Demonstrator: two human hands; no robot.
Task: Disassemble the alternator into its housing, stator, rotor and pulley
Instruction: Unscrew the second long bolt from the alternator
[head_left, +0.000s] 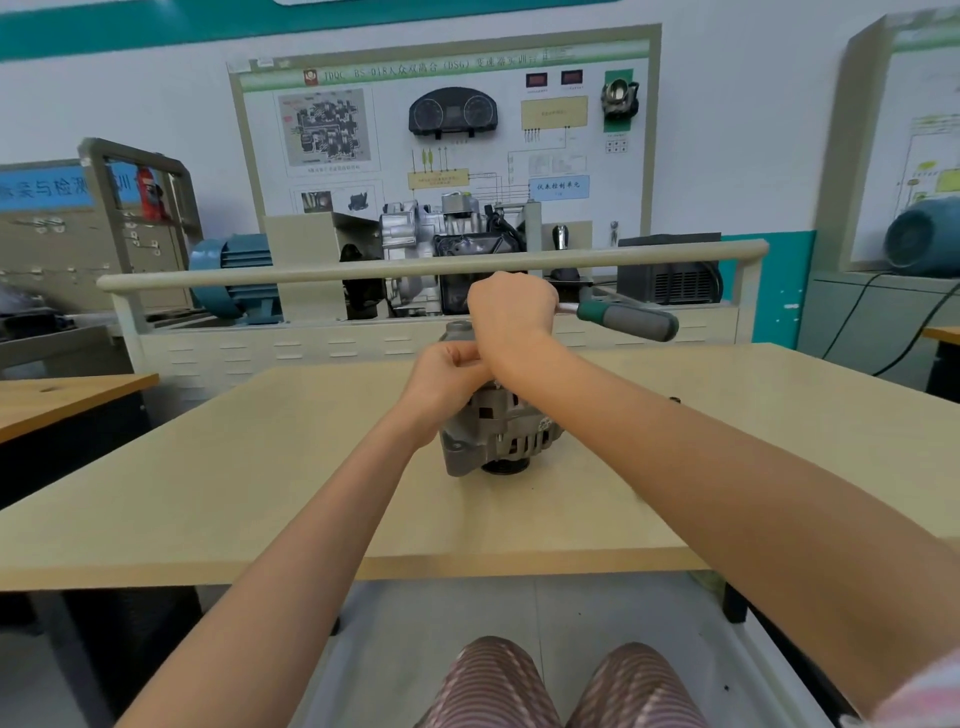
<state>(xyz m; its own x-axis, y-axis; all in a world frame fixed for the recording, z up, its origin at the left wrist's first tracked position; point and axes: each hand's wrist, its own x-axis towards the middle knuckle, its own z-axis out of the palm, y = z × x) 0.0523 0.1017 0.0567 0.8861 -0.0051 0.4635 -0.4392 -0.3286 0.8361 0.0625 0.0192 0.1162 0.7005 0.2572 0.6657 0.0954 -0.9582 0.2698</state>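
A grey metal alternator (496, 436) stands on the beige table (260, 467), its dark pulley (504, 466) facing down at the bottom. My left hand (447, 376) grips the alternator's upper left side with curled fingers. Above the unit, my right hand (511, 309) grips a tool by its head end, and the tool's green and grey handle (628, 318) sticks out to the right. The top of the alternator is mostly hidden behind both hands.
A small dark part (674, 400) lies on the table to the right of the alternator. Behind the table stands a trainer bench with a rail (363, 270), a cutaway gearbox (441, 244) and a blue motor (234, 275). A second wooden table (62, 400) is at left.
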